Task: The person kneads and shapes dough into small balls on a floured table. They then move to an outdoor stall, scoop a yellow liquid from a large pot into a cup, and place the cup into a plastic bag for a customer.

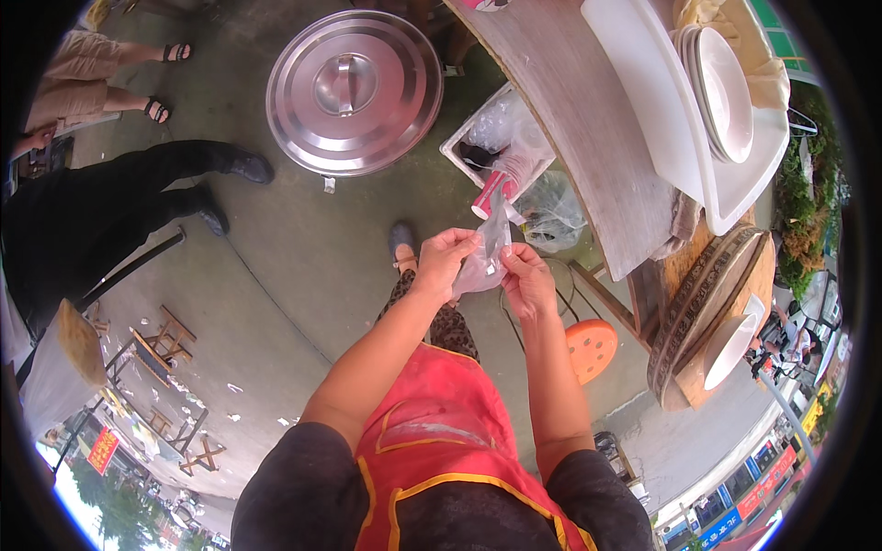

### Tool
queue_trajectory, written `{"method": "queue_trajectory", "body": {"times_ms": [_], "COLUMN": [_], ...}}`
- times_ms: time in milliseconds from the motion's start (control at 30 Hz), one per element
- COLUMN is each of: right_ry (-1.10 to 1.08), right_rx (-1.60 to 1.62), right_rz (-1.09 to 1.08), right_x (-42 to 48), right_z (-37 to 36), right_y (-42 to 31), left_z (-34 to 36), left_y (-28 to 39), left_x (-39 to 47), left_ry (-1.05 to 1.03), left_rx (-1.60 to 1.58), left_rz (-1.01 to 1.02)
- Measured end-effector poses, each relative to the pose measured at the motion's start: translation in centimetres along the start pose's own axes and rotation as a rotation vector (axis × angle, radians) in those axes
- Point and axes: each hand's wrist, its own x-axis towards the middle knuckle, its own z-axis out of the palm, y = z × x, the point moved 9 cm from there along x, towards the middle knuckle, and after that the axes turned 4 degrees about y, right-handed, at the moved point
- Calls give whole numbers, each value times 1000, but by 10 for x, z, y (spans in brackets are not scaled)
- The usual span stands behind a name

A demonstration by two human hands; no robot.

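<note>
A thin clear plastic bag hangs between my two hands in front of my red apron. My left hand pinches one side of it between thumb and fingers. On the other side, my right hand grips the upper edge the same way. The bag looks limp, and I cannot tell whether anything is inside it. Just beyond it, a stack of red and white paper cups leans out of a white foam box.
A large lidded steel pot stands ahead. To the right are a wooden table, a white plastic tub with stacked plates, a round wooden board and an orange stool. Two people's legs show at left.
</note>
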Motion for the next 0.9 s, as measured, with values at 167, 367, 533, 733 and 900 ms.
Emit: {"method": "queue_trajectory", "body": {"times_ms": [167,367,533,733,900], "right_ry": [498,954,666,475,-99], "right_rx": [307,200,-533,-1020,-1369], "right_rz": [-71,21,-425,-691,-899], "right_x": [24,-44,-48,-37,-79], "right_z": [-140,-311,-228,-76,42], "right_y": [37,113,19,-40,-11], "left_z": [-53,-39,21,33,18], "left_y": [21,20,-71,-94,-69], "left_x": [87,236,324,172,-17], "left_ry": [307,564,222,-419,-462], "left_rx": [125,400,856,844,19], "left_rz": [284,702,888,93,-426]}}
